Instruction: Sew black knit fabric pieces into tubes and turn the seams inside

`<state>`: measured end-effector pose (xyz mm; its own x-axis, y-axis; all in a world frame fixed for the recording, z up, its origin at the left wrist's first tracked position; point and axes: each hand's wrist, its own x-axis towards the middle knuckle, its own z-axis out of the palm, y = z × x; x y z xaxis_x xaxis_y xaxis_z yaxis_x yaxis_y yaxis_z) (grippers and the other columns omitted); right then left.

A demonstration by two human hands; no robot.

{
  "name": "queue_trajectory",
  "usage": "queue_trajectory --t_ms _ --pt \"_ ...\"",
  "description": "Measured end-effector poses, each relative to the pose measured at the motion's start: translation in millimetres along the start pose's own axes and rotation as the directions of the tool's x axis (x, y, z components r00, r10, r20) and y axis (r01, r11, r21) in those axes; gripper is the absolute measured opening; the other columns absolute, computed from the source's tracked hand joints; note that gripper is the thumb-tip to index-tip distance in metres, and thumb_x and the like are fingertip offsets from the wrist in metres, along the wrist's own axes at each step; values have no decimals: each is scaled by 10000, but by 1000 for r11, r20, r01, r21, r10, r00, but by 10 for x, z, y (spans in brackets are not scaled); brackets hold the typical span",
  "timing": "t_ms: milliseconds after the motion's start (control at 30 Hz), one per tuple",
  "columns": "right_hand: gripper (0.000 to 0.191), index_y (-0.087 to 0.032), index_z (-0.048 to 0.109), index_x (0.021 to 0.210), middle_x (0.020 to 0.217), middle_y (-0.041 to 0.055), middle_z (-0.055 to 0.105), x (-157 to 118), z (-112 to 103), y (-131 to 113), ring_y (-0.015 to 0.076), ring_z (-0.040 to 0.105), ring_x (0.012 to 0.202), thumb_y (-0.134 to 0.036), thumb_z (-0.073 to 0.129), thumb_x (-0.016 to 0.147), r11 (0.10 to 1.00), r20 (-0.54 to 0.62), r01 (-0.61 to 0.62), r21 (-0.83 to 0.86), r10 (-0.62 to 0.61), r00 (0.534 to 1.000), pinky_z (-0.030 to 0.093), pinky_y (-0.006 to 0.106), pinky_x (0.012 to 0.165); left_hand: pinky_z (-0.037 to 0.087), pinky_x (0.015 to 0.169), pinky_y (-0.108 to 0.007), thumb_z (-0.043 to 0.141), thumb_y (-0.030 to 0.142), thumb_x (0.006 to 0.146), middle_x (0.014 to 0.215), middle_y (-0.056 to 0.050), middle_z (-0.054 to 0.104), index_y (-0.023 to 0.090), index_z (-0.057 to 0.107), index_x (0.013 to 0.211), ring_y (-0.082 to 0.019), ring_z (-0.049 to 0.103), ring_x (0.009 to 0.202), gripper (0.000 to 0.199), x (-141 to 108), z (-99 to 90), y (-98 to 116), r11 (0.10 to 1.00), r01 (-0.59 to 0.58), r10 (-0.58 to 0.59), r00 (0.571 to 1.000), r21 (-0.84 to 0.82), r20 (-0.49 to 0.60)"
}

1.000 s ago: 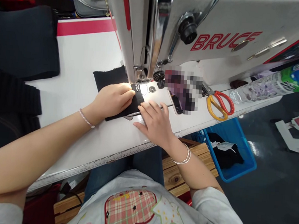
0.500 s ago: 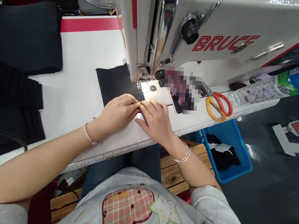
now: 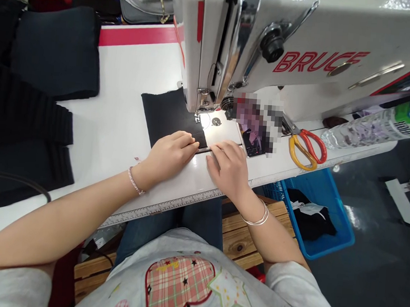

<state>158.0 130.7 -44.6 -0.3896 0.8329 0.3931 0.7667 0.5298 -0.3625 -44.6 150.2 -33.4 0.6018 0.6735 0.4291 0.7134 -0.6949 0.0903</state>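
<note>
A black fabric piece [image 3: 168, 116] lies flat on the white table, its right edge under the presser foot of the sewing machine [image 3: 197, 117]. My left hand [image 3: 171, 156] pinches the fabric's near edge, fingers pressed together. Just to its right, my right hand [image 3: 228, 164] has its fingertips closed at the near right corner of the fabric; the hold itself is partly hidden. A narrow folded strip of the edge shows between the two hands.
Stacked black fabric [image 3: 57, 52] covers the table's left. Right of the machine needle are a phone [image 3: 256, 145], scissors [image 3: 307, 149] and a plastic bottle [image 3: 364, 129]. A blue basket [image 3: 343, 228] with dark cloth stands below the table edge.
My right hand has moved right, away from my left hand, so a gap now shows between them. The whole view has shifted slightly, with the scene farther right.
</note>
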Motion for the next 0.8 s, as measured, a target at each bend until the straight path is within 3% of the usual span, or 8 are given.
queue_trajectory --t_ms 433,800 --pt "316 -200 662 1155 1050 114 596 22 -16 -32 267 470 1017 -347 446 978 992 99 82 -100 -72 992 356 404 851 488 534 -277 416 164 958 859 -76 688 141 661 952 -217 645 912 246 26 -22 -5 994 -51 48 998 97 40" --pt "344 -184 647 1171 965 101 563 32 -11 -33 248 458 960 -363 413 993 990 108 101 -104 -89 990 341 387 822 530 593 -274 420 145 957 875 -55 697 140 651 964 -203 658 946 231 54 3 31 989 -96 98 995 112 -14"
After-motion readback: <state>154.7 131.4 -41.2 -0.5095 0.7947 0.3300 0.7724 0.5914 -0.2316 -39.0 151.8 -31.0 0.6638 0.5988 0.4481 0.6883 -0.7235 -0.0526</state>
